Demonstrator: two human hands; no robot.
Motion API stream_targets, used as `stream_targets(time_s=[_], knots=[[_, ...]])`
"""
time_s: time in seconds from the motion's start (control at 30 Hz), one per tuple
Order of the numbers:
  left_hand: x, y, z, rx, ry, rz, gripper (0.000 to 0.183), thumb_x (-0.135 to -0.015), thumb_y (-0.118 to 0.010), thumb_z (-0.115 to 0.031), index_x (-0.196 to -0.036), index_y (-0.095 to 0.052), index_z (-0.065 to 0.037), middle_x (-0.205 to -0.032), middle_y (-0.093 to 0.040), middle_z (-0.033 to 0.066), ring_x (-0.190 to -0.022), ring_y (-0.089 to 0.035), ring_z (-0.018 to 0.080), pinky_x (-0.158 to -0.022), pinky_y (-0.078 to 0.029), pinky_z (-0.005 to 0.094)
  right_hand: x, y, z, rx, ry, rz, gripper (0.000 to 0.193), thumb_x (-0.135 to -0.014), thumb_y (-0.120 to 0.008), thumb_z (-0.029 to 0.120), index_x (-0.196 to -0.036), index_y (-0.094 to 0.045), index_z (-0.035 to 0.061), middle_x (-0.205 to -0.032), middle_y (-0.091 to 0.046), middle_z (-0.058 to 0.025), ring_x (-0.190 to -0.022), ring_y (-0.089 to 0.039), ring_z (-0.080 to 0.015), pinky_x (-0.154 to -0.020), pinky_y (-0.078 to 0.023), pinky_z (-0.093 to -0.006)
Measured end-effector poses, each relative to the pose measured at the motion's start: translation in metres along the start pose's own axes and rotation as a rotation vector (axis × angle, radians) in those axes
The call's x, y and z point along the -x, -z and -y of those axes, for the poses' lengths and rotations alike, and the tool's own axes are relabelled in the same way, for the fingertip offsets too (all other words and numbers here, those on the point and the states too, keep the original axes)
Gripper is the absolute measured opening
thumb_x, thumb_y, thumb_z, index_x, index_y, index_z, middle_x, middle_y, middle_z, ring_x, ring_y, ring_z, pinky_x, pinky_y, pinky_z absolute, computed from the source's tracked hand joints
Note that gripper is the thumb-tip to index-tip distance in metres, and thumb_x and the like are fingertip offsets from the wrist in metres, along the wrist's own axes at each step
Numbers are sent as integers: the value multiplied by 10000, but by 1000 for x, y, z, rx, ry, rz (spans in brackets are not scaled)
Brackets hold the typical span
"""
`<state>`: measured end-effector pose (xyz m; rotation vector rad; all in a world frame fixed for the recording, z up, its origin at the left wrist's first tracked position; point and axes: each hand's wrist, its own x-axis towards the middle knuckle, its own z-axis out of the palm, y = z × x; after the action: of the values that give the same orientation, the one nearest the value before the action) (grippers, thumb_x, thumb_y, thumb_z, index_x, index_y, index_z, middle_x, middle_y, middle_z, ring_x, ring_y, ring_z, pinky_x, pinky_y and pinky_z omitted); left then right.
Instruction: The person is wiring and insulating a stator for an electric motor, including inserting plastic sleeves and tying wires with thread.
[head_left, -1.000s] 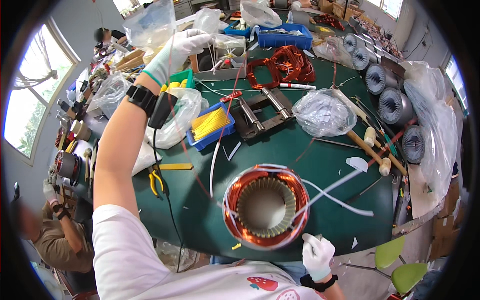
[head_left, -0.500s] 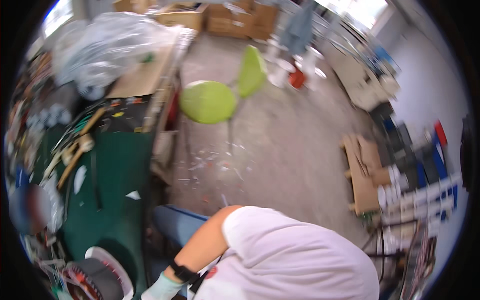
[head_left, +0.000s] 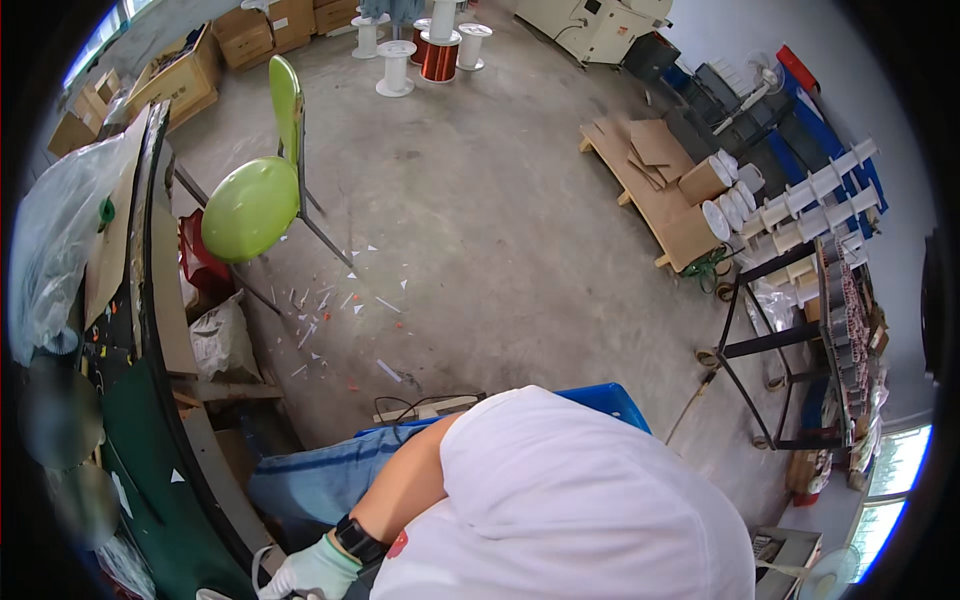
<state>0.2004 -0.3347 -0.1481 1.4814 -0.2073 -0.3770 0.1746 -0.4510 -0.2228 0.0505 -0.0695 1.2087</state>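
Note:
My right hand (head_left: pixel 312 573), in a pale glove with a dark watch above the wrist, is at the lower edge beside the green-topped workbench (head_left: pixel 150 440). Its fingers look bent and are partly cut off by the picture's edge. A thin whitish curved rim (head_left: pixel 260 566) rises at the fingertips, seemingly touching them; the rest of that object lies outside the picture. My left hand is not in view. White scraps (head_left: pixel 177 476) lie on the bench top.
A green chair (head_left: pixel 250 210) stands past the bench, with scraps (head_left: pixel 320 310) on the floor. Wire spools (head_left: pixel 440 60) stand far off. At right are a wooden pallet (head_left: pixel 640 185) with cartons and a wheeled black rack (head_left: pixel 765 345). A blue crate (head_left: pixel 610 402) is behind my shoulder.
My view has swung right, so the bench has moved toward the left rim and more floor and the rack show. The grey, white-rimmed round part near my right hand has mostly left the picture.

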Motion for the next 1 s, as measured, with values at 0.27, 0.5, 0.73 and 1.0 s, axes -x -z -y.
stream_targets(time_s=[0.27,0.5,0.73,1.0], knots=[[102,-21,-8,-168,95,-366,427,-966,-609,-188,-1329,-542,24,-877,-546,52,-757,-527,158,-698,-423,300,21,-14,8,-91,59,-166,237,-997,-611,385,-900,-647,172,-705,-581,89,-548,-517,-31,-441,-332,-187],[185,-49,-24,-294,191,-861,438,-953,-642,-218,-1306,-554,27,-774,-528,43,-711,-498,160,-670,-392,308,30,-22,54,218,619,-200,242,-986,-596,334,-844,-615,139,-714,-571,54,-545,-514,-41,-426,-328,-189],[201,-64,-16,-696,258,-872,413,-886,-616,-37,-1288,-604,58,-1203,-685,153,-1069,-662,197,-922,-510,299,75,-78,68,990,690,-260,230,-985,-579,140,-1068,-739,-3,-1011,-702,-35,-915,-614,-109,-827,-473,-247],[148,-100,-31,-354,96,-923,300,-878,-715,-72,-1159,-665,22,-1048,-715,41,-937,-658,98,-877,-526,268,36,-83,-10,1218,391,-186,235,-1020,-584,136,-1083,-734,-34,-1023,-652,-44,-914,-554,-103,-842,-458,-255]])
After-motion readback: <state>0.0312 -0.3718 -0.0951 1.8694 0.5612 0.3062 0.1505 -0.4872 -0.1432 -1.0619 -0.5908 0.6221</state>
